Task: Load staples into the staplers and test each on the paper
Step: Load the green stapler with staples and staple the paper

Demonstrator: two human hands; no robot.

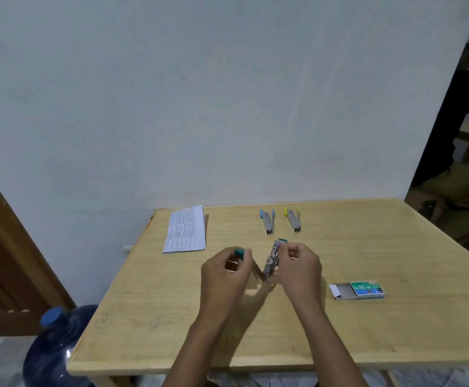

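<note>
A small metal stapler with teal ends (273,259) is held opened out in a V above the middle of the wooden table (172,317). My left hand (225,277) grips the arm with the teal tip at the left. My right hand (300,270) pinches the other arm, whose teal end points up. A blue-tipped stapler (267,221) and a yellow-tipped stapler (293,219) lie side by side at the back. The printed paper (186,229) lies at the back left. A green staple box (359,289) sits slid open at the right.
The table stands against a white wall. A large blue water bottle (57,347) stands on the floor by the table's front left corner. A brown wooden door (1,247) is at the left. Dark furniture fills the doorway at the right.
</note>
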